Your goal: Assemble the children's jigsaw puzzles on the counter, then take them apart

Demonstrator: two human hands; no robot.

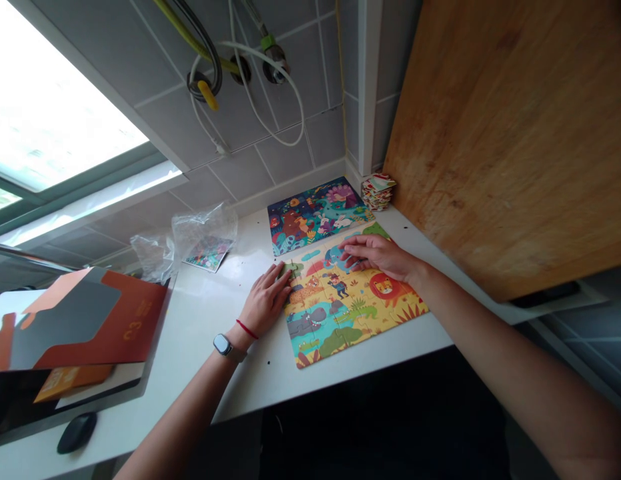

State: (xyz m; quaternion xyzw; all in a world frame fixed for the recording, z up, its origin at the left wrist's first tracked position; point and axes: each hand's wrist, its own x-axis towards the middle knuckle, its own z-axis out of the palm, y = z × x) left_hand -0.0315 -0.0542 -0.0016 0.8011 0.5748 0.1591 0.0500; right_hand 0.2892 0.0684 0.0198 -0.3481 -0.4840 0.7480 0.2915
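A jigsaw puzzle (357, 310) with yellow ground, a lion, a hippo and a crocodile lies on the white table, its pieces fitted together. My left hand (264, 300) rests flat on the table, its fingertips touching the puzzle's upper left edge. Over the upper right part of the puzzle is my right hand (375, 257), palm down with loosely bent fingers and nothing visible in them. It partly covers the blue elephant. Just behind lies a second, dark blue puzzle picture (315, 217) with a bear, rabbits and a peacock.
A stack of colourful pieces (378, 192) stands in the back corner beside a large wooden board (510, 133). Clear plastic bags (203, 230) and a small picture card (209, 255) lie at the left. Farther left are an orange-red box (125, 320) and a black mouse (77, 432).
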